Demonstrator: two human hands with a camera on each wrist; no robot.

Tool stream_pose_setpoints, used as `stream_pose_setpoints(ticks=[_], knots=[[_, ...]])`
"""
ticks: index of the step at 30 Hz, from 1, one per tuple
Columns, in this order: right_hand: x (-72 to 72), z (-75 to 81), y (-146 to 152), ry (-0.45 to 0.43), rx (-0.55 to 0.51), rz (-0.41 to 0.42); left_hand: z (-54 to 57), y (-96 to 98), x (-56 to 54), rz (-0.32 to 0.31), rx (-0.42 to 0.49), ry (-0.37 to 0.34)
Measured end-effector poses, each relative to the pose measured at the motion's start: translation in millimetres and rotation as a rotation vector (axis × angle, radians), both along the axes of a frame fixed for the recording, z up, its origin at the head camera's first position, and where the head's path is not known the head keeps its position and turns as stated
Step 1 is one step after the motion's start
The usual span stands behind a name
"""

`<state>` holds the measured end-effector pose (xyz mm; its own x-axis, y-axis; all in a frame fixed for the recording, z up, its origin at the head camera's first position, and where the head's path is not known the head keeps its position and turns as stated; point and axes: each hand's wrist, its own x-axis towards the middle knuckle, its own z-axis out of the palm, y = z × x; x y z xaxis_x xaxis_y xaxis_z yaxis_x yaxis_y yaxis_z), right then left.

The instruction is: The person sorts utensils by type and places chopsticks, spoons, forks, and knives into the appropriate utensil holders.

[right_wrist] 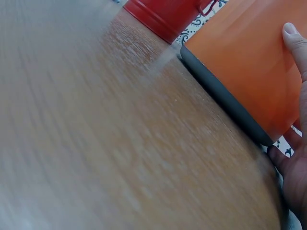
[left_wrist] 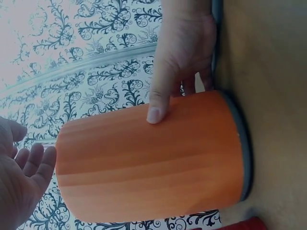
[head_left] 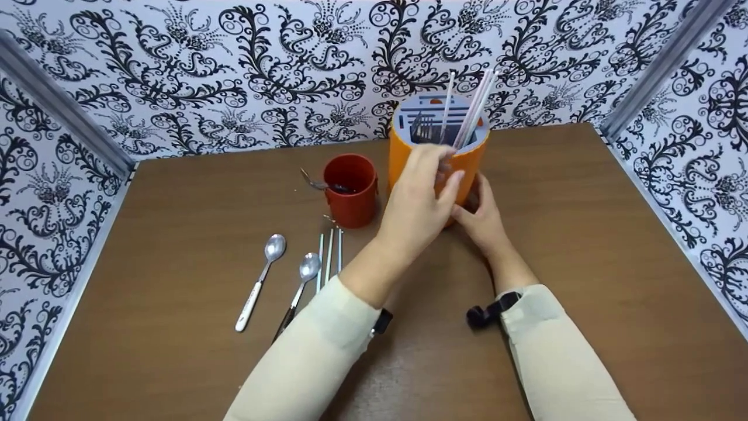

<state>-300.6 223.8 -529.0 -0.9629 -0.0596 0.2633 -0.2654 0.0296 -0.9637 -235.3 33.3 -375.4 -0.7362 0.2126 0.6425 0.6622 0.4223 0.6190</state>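
Observation:
An orange cutlery holder (head_left: pixel 467 166) with a grey slotted top stands upright at the back of the table. Several pale chopsticks (head_left: pixel 476 111) and a fork (head_left: pixel 422 126) stick up out of its top. My left hand (head_left: pixel 416 196) is in front of the upper part of the holder, fingers near the rim, holding nothing visible. In the left wrist view those fingers (left_wrist: pixel 44 165) are loosely bent beside the top end. Low on the right side, my right hand (head_left: pixel 484 219) grips the holder, its thumb (left_wrist: pixel 154 114) lying on the orange wall.
Left of the holder stands a red cup (head_left: pixel 353 199) with a utensil (head_left: pixel 315 180) leaning in it. A white-handled spoon (head_left: pixel 257 283), a dark-handled spoon (head_left: pixel 308 269) and several thin chopsticks (head_left: pixel 329 254) lie on the wooden table (head_left: pixel 193 234). Patterned walls (head_left: pixel 263 76) enclose the back and sides.

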Motion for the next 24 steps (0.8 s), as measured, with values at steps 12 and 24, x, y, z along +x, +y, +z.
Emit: stream_pose_setpoints(ticks=[12, 24], knots=[[1.5, 5.2, -2, -0.053, 0.101, -0.057, -32.8, -30.9, 25.2, 0.051, -0.053, -0.048], [7.4, 16.0, -4, -0.091, 0.099, -0.045, -58.8, -63.6, 42.1, 0.091, -0.099, -0.111]])
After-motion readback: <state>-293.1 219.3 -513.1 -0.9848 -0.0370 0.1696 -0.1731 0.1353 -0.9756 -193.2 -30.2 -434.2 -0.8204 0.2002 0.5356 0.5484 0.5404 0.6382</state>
